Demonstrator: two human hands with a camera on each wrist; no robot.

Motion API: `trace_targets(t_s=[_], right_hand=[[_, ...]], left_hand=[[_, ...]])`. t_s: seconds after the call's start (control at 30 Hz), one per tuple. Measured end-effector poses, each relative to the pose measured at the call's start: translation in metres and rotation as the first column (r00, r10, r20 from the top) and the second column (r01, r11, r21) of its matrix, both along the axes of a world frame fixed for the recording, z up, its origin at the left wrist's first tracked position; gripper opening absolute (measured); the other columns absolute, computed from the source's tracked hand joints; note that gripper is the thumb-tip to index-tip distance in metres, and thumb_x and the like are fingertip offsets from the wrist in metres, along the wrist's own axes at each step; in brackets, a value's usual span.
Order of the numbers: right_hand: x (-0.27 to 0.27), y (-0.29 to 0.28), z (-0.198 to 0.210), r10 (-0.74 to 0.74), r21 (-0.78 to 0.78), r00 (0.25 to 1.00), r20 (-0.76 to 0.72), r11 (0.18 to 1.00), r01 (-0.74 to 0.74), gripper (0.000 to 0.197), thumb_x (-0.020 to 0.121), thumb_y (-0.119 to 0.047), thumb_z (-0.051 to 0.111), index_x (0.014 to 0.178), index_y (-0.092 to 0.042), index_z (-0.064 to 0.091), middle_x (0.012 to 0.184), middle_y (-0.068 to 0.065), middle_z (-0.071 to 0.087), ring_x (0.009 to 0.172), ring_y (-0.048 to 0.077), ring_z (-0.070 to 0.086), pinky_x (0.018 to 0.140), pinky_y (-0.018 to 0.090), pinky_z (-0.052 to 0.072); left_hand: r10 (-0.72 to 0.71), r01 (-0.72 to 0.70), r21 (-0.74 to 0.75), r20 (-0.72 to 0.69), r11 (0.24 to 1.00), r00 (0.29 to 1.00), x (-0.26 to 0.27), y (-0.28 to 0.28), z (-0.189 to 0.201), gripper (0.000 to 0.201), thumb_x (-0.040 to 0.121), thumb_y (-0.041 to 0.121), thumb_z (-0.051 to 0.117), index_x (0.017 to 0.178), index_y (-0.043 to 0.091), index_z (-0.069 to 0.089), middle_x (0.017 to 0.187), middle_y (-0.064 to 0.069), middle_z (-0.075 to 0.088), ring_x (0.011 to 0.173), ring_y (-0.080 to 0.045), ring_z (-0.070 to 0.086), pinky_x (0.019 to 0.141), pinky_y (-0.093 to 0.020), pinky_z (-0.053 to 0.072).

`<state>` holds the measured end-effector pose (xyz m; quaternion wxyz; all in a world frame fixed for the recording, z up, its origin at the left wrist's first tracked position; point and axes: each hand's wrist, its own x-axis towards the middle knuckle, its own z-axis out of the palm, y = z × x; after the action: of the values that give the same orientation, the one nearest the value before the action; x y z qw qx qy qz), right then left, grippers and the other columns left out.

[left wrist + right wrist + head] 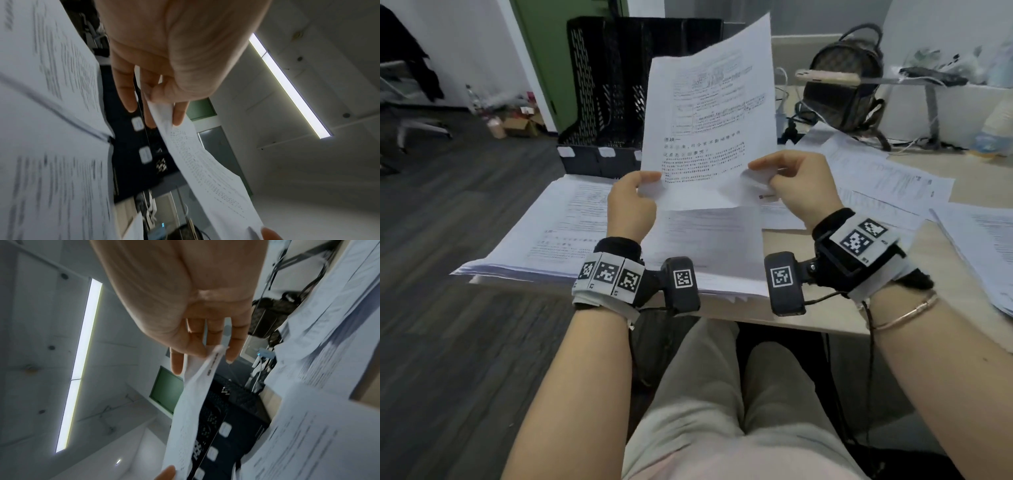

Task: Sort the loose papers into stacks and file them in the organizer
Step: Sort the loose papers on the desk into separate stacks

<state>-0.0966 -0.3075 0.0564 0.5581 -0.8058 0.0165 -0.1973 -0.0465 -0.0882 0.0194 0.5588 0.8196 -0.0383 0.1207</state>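
1. One printed sheet [709, 113] is held up in the air above the worktop [791, 308], text side facing the person.
2. Left hand [631, 205] pinches its bottom left corner, right hand [796, 186] pinches the bottom right.
3. Right under it sits a stack of papers [558, 236], with loose papers [887, 174] spread to the right.
4. The black organizer [606, 99] stands just behind the stack.

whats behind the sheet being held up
Behind the held sheet, pinched by the left hand and right hand, stands the black mesh organizer. Its left compartments show; its right part is covered by the paper, so any contents there cannot be seen.
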Motion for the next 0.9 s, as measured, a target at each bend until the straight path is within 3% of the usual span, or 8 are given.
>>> trace_targets(t_s=[0.07, 0.2, 0.3, 0.37, 0.53, 0.63, 0.73, 0.9], right_hand=[[0.007, 0.015, 0.001, 0.041, -0.024, 0.999, -0.002, 0.999, -0.041, 0.049, 0.077, 0.017, 0.039, 0.088, -0.019, 0.07, 0.1, 0.007, 0.069, 0.092, 0.025, 0.065, 0.065, 0.023, 0.057], [0.019, 0.043, -0.001, 0.121, -0.092, 0.99, -0.07, 0.988, -0.127, 0.045, 0.077, 0.011, 0.044, 0.089, -0.023, 0.07, 0.089, 0.023, 0.063, 0.075, 0.024, 0.06, 0.071, 0.035, 0.056], [0.026, 0.063, -0.002, 0.184, -0.091, 0.971, -0.153, 0.976, -0.2, 0.036, 0.084, 0.007, 0.049, 0.106, -0.015, 0.068, 0.085, 0.003, 0.064, 0.071, 0.011, 0.061, 0.071, 0.029, 0.056], [0.03, 0.077, -0.004, 0.228, -0.078, 0.956, -0.186, 0.966, -0.245, 0.031, 0.087, 0.002, 0.053, 0.114, -0.01, 0.064, 0.08, -0.004, 0.062, 0.064, 0.007, 0.061, 0.064, 0.025, 0.054], [0.045, 0.108, -0.019, 0.269, -0.082, 0.926, -0.264, 0.95, -0.3, 0.038, 0.089, -0.01, 0.06, 0.126, -0.008, 0.053, 0.093, 0.008, 0.06, 0.053, 0.009, 0.056, 0.045, 0.018, 0.042], [0.05, 0.125, -0.029, 0.276, -0.106, 0.91, -0.31, 0.941, -0.322, 0.042, 0.086, -0.01, 0.064, 0.127, -0.006, 0.052, 0.074, 0.007, 0.061, 0.048, 0.005, 0.053, 0.044, 0.016, 0.04], [0.05, 0.14, -0.039, 0.301, -0.137, 0.883, -0.36, 0.919, -0.369, 0.043, 0.085, -0.011, 0.065, 0.126, -0.007, 0.055, 0.063, 0.002, 0.058, 0.043, 0.001, 0.051, 0.044, 0.014, 0.04], [0.047, 0.16, -0.047, 0.351, -0.138, 0.833, -0.427, 0.885, -0.444, 0.043, 0.084, -0.012, 0.068, 0.125, -0.006, 0.055, 0.069, -0.001, 0.06, 0.041, -0.003, 0.054, 0.043, 0.012, 0.042]], left_hand=[[0.075, -0.074, -0.023, 0.029, 0.997, 0.997, 0.003, 0.016, 0.002, 0.062, 0.074, -0.015, 0.031, 0.117, 0.016, 0.062, 0.123, -0.008, 0.058, 0.113, -0.037, 0.053, 0.087, -0.037, 0.048], [0.218, -0.216, -0.033, 0.07, 0.976, 0.973, 0.006, 0.05, 0.004, 0.06, 0.074, -0.013, 0.029, 0.114, 0.013, 0.065, 0.12, -0.009, 0.061, 0.106, -0.03, 0.058, 0.092, -0.037, 0.05], [0.32, -0.321, -0.002, 0.095, 0.947, 0.943, 0.008, 0.075, 0.004, 0.055, 0.077, -0.011, 0.031, 0.108, 0.013, 0.069, 0.115, -0.008, 0.064, 0.108, -0.024, 0.058, 0.098, -0.033, 0.046], [0.373, -0.379, 0.033, 0.114, 0.925, 0.921, 0.007, 0.09, 0.005, 0.053, 0.078, -0.009, 0.032, 0.104, 0.016, 0.072, 0.112, -0.007, 0.066, 0.108, -0.023, 0.058, 0.098, -0.035, 0.046], [0.438, -0.449, 0.126, 0.103, 0.885, 0.893, 0.001, 0.127, 0.006, 0.052, 0.079, -0.004, 0.034, 0.091, 0.027, 0.073, 0.102, -0.006, 0.068, 0.1, -0.029, 0.06, 0.098, -0.05, 0.043], [0.466, -0.47, 0.193, 0.066, 0.861, 0.882, -0.005, 0.146, 0.007, 0.055, 0.074, -0.006, 0.033, 0.094, 0.029, 0.071, 0.097, -0.003, 0.064, 0.101, -0.028, 0.058, 0.101, -0.05, 0.04], [0.511, -0.5, 0.267, 0.029, 0.824, 0.859, -0.012, 0.159, 0.007, 0.054, 0.077, -0.006, 0.034, 0.102, 0.026, 0.069, 0.109, -0.001, 0.065, 0.11, -0.022, 0.054, 0.107, -0.043, 0.03], [0.57, -0.524, 0.361, -0.025, 0.771, 0.821, -0.012, 0.173, 0.004, 0.051, 0.082, -0.006, 0.037, 0.114, 0.023, 0.066, 0.125, -0.002, 0.059, 0.121, -0.025, 0.046, 0.103, -0.042, 0.025]])
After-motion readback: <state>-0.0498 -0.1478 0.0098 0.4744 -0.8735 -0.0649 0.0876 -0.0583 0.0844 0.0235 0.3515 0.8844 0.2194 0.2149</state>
